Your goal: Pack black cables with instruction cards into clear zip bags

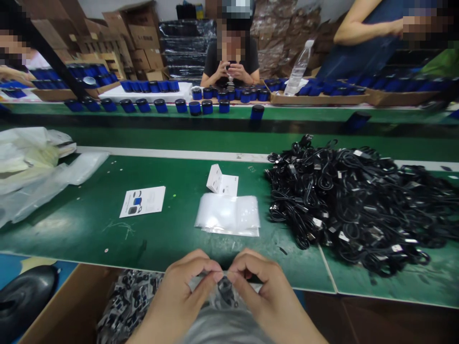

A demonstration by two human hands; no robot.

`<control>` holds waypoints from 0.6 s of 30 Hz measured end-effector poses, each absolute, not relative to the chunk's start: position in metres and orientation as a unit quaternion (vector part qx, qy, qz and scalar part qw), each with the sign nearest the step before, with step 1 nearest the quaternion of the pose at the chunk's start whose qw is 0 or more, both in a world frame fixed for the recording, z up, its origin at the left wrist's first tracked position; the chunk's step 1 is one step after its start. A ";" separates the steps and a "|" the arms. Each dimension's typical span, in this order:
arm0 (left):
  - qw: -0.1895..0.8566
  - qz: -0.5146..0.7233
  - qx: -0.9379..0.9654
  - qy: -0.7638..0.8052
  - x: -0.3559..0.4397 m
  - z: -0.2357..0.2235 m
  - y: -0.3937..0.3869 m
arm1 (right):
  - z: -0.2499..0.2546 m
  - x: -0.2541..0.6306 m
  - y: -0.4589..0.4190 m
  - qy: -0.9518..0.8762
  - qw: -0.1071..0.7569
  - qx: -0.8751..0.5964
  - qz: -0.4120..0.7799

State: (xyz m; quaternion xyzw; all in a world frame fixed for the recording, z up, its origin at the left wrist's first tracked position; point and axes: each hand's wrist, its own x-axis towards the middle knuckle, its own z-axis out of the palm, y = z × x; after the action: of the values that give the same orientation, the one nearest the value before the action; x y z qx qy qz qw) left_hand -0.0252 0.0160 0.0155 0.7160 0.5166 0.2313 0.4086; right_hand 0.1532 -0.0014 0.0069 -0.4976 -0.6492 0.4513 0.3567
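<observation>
At the table's front edge, my left hand [188, 282] and my right hand [263, 282] meet, thumbs and fingertips pinched close together. Between them they grip the top of a small clear plastic bag [225, 291], with a dark coiled cable visible through it. Just beyond lies a stack of clear plastic bags [227, 215]. A folded leaflet [229, 184] stands partly unfolded behind that stack. To the left rests a pile of printed leaflets [143, 200]. A large heap of black cables [344, 200] covers the right side.
Below the table edge at left, a carton [79, 301] holds many bagged cables [125, 301]. A crumpled plastic sack [32, 172] lies at far left. Blue jars with black lids [194, 107] line the conveyor [172, 131]. A co-worker [231, 57] sits opposite; other people work at both sides.
</observation>
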 end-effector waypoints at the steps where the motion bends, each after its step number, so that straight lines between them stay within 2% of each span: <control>1: 0.402 0.225 0.721 0.517 -0.025 0.015 0.015 | 0.006 0.150 -0.003 -0.658 0.358 -0.501 0.432; 6: 0.337 0.207 0.731 0.557 -0.038 0.014 0.009 | 0.007 0.142 0.006 -0.763 0.325 -0.456 0.323; 12: 0.307 0.118 0.716 0.615 -0.110 -0.005 0.002 | 0.002 0.153 0.061 -0.871 0.186 -0.455 -0.016; 14: 0.271 0.103 0.698 0.654 -0.144 -0.018 -0.002 | -0.006 0.159 0.072 -0.888 0.151 -0.430 -0.060; 18: 0.175 0.111 0.652 0.729 -0.208 -0.048 -0.012 | -0.015 0.167 0.071 -0.905 0.162 -0.383 -0.093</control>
State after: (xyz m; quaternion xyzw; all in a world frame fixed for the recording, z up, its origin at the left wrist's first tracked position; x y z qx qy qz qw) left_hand -0.2084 -0.0117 -0.0480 0.6519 0.7295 0.1108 0.1749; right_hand 0.1670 0.0710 -0.0151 -0.3827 -0.9049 -0.0927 0.1618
